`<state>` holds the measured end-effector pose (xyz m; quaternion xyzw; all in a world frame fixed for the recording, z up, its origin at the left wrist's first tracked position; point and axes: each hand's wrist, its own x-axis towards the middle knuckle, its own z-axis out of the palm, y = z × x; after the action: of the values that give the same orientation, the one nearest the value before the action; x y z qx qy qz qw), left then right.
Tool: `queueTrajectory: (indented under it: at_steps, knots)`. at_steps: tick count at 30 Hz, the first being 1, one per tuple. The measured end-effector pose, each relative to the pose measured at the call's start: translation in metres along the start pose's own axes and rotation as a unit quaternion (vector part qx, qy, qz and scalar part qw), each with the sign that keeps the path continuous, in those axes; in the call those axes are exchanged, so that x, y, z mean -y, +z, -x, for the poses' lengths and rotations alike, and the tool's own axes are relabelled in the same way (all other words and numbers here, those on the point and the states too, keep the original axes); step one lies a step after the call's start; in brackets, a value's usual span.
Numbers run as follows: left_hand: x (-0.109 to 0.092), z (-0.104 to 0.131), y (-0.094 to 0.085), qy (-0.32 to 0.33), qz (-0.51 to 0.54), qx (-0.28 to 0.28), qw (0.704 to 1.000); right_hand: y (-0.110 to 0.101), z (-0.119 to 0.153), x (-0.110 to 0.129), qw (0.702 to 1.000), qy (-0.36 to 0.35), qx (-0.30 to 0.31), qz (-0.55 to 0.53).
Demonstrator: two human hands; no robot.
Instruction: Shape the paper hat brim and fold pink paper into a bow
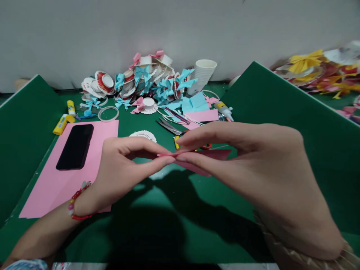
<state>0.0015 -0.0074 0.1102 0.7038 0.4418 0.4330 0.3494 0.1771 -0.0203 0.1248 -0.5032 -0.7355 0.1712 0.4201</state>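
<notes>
Between my two hands, above the middle of the green table, is a folded piece of pink paper (197, 168). My left hand (132, 161) pinches its narrow left end between thumb and fingers. Right beside that, my right hand (242, 157) pinches the same paper with thumb and fingers; a wider part of it spreads to the right behind my right thumb. Just behind my hands lie scissors (170, 127) with open blades, their handles partly hidden, and a white scalloped paper piece (143, 135).
Pink sheets (104, 131) under a black phone (75, 146) lie left, near glue sticks (60, 124). At the back are blue bows (165, 88), paper cups (204, 73), a glue bottle (223, 109) and a tape ring (108, 113). Green dividers (295, 135) stand on both sides.
</notes>
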Motion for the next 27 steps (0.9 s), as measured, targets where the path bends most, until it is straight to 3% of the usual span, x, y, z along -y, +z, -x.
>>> queueTrajectory:
  at_steps: [5,10,16,23,27]
  knots:
    - [-0.001,-0.002,-0.001,-0.006,-0.004,0.059,0.998,0.0,0.001,-0.001,1.0,0.004,-0.01,0.007]
    - [0.0,-0.002,-0.001,-0.001,-0.014,0.012,1.0,0.0,-0.002,-0.003,1.0,-0.001,-0.003,0.01]
    - [-0.002,-0.002,-0.005,0.03,-0.021,-0.021,0.999,-0.003,-0.009,-0.007,0.999,-0.007,0.052,0.009]
    - [-0.002,-0.002,-0.007,0.0,-0.023,-0.022,0.999,-0.002,-0.007,-0.009,0.999,0.001,0.032,0.01]
    - [0.003,-0.005,-0.008,-0.004,-0.018,-0.053,0.998,-0.003,-0.006,-0.008,0.999,-0.018,-0.002,0.036]
